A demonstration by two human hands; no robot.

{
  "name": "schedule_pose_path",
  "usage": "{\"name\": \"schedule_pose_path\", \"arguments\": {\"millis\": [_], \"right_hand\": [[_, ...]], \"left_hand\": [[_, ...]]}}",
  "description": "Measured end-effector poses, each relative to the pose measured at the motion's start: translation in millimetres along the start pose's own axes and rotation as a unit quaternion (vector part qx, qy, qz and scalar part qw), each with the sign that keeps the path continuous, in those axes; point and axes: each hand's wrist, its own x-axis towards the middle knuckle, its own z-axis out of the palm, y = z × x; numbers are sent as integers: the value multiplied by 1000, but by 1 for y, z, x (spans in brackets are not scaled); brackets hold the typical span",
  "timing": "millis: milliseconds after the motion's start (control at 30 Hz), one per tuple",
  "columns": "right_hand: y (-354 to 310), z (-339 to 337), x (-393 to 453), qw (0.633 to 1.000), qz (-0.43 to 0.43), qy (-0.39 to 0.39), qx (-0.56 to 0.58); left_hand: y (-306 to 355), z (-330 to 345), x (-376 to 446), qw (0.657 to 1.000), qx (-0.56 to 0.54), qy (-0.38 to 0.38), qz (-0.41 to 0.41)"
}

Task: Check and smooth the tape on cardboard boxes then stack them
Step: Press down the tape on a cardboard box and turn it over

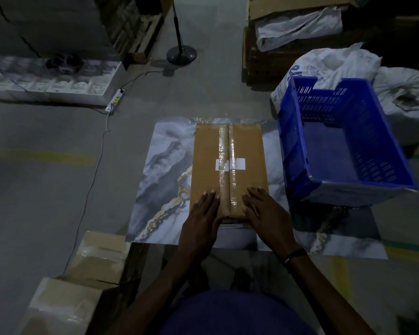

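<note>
A brown cardboard box [249, 153] lies flat on a marble-patterned table [162, 170]. Clear tape [228, 165] runs lengthwise down its centre seam, crossed by a short white strip [239, 164]. My left hand [202, 216] rests flat on the box's near end, left of the tape. On the other side of the seam my right hand [264, 211] lies flat too, fingers spread. Both palms press down on the top; neither grips anything.
A blue plastic crate [344, 141] stands on the table's right side. Two more taped cardboard boxes [82, 281] sit at the lower left. White sacks [334, 64] lie behind the crate. A power strip [115, 101] and its cable lie on the floor, and a fan base [181, 54] stands beyond.
</note>
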Motion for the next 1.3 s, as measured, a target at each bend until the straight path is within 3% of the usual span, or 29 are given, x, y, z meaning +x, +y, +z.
{"name": "schedule_pose_path", "arguments": {"millis": [167,367,600,1000,1300], "right_hand": [[7,4,2,999,1,-26,-43],[18,14,-5,997,-26,-67,-20],[14,4,2,999,-46,-7,-2],[-32,-102,75,981,-139,120,54],[-25,-113,129,984,-113,137,30]], "left_hand": [[-3,1,0,991,126,-44,5],[-11,-1,2,994,76,-83,4],[-8,-21,17,999,27,9,25],[45,-117,96,989,-26,140,41],[49,-114,151,990,-34,138,18]]}}
